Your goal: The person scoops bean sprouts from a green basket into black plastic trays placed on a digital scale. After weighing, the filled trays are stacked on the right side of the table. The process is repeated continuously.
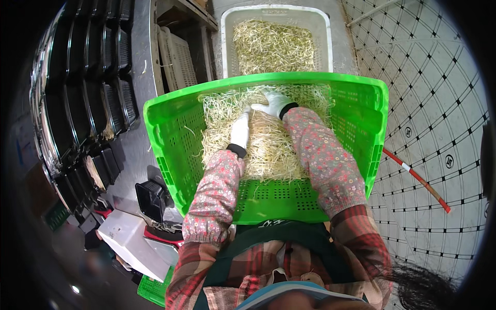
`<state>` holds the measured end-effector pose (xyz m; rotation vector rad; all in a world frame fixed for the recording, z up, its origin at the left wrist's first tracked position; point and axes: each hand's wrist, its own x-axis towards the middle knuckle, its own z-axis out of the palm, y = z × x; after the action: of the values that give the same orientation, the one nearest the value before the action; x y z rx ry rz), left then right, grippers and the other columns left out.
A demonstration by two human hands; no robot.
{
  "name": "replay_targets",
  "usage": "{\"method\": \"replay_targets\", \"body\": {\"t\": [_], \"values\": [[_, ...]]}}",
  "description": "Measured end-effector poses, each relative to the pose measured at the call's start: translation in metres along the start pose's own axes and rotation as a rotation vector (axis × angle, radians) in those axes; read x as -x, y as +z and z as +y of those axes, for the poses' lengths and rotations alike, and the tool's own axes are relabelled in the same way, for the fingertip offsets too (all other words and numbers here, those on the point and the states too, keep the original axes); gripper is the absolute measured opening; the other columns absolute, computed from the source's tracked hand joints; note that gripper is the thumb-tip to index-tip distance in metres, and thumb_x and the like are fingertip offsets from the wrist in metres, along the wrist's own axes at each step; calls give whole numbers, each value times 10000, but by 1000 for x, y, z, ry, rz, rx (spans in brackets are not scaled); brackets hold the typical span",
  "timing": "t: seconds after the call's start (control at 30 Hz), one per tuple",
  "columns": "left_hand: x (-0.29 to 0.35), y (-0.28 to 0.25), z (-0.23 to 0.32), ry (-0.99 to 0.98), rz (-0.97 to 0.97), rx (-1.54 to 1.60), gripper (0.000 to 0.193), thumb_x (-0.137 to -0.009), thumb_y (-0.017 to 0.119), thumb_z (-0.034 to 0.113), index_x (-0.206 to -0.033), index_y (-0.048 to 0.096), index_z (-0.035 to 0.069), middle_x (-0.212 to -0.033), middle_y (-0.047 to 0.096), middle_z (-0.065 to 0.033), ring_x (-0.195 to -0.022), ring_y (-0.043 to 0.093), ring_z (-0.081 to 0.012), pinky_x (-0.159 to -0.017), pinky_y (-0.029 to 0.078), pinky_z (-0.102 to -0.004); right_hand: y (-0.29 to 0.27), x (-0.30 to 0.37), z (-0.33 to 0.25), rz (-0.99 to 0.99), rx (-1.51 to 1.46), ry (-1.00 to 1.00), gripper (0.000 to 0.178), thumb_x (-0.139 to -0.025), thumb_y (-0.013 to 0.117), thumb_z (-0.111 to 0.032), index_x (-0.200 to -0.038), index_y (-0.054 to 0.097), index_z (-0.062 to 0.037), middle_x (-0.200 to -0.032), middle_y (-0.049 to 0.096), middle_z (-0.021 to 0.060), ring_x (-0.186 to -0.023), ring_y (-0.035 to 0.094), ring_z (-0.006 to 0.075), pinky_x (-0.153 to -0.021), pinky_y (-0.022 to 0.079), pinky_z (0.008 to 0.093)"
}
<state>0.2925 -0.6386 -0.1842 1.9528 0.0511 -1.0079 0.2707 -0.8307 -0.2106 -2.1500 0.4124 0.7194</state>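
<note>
Pale bean sprouts (pixel 268 150) lie in a thick layer in a large bright green perforated crate (pixel 266 77) in front of me. My left hand (pixel 241 129), in a white glove, rests edge-on against the sprouts, its fingers stretched forward. Further forward and to the right, my right hand (pixel 274 104), also gloved in white, lies on the sprouts with thumb and fingers apart. The thumb comes close to the left fingertips. Neither hand shows a grip on anything; some fingertips are sunk among the sprouts.
Beyond the crate stands a white tub (pixel 275 9) with greener sprouts. Stacked black plastic trays (pixel 77 93) fill the left side. One black tray (pixel 150 200) and a white foam box (pixel 124 237) are near left. A red-and-white stick (pixel 417 178) lies on the patterned surface at right.
</note>
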Motion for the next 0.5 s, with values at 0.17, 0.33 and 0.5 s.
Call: {"method": "replay_targets", "body": {"t": [0.17,0.33,0.5], "values": [[-26,-18,-73,13,45,461,558,-1068,295,370,-1436,408,-34,-1479,440,-154,-1364,411,-235,-1148,280,-319,11,1,2,31,107,-11,1120,-755,588,-761,-1506,259,2,-1527,312,254,-1414,319,373,-1165,279,427],[-9,-8,-92,-43,1,640,524,-1066,314,334,-1444,401,-19,-1507,411,-144,-1395,381,-242,-1162,267,-319,24,43,-35,-193,193,-62,1325,-616,708,-776,-1530,152,6,-1487,340,285,-1342,414,377,-1115,355,427],[42,-52,-64,-132,179,665,480,-1059,352,282,-1407,426,-41,-1470,441,-154,-1368,416,-248,-1175,265,-352,48,92,-52,98,438,-124,1502,-476,824,-726,-1543,44,-13,-1446,365,334,-1267,473,431,-1074,381,448]]}}
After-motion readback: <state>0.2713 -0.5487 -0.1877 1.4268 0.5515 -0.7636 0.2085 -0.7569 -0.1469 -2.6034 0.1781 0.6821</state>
